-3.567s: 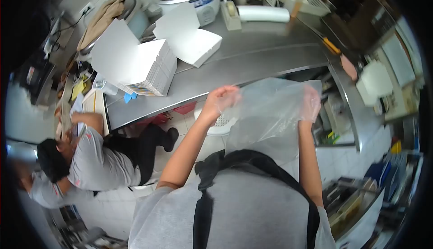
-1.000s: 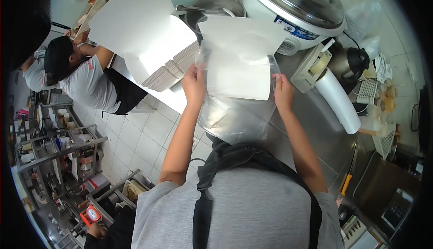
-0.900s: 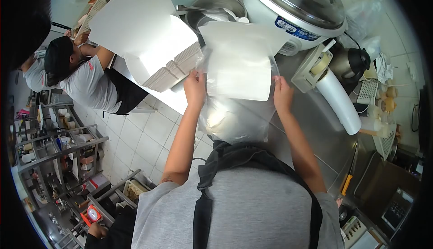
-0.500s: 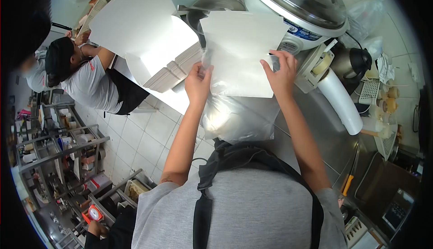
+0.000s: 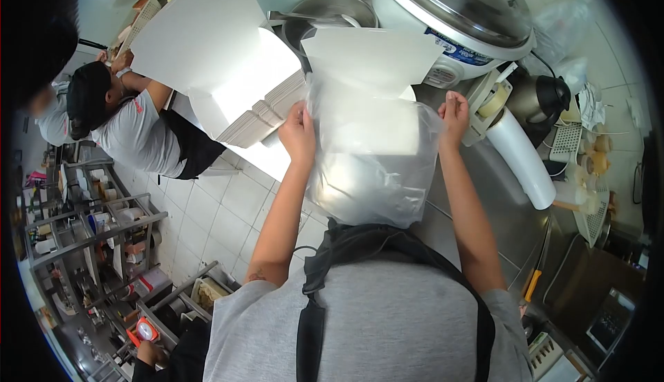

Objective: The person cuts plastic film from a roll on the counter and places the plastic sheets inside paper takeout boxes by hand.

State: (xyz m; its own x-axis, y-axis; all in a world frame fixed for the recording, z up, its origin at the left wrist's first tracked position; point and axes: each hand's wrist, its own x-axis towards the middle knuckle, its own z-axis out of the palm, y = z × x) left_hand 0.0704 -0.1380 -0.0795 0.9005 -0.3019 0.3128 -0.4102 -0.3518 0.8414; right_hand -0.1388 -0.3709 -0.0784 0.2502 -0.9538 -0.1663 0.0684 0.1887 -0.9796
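A clear plastic bag [image 5: 373, 181] lies over the lower part of an open white paper box [image 5: 366, 53], whose raised flap stands beyond it. My left hand [image 5: 297, 133] is closed on the bag's upper left edge, beside a stack of white boxes [image 5: 259, 116]. My right hand [image 5: 453, 119] has its fingers pinched together at the bag's upper right corner, near a tape dispenser [image 5: 484, 102].
A large rice cooker [image 5: 456, 15] and a metal bowl [image 5: 332, 8] stand behind the box. At the right are a plastic roll [image 5: 522, 157], a dark kettle [image 5: 539, 98] and an orange-handled tool [image 5: 532, 285]. A co-worker [image 5: 131, 119] is at the left, another person's hand [image 5: 149, 354] at the lower left.
The bag has been spread wider over the box. My right hand has moved slightly right and down, its fingers going from apart to pinched. My left hand has shifted a little left.
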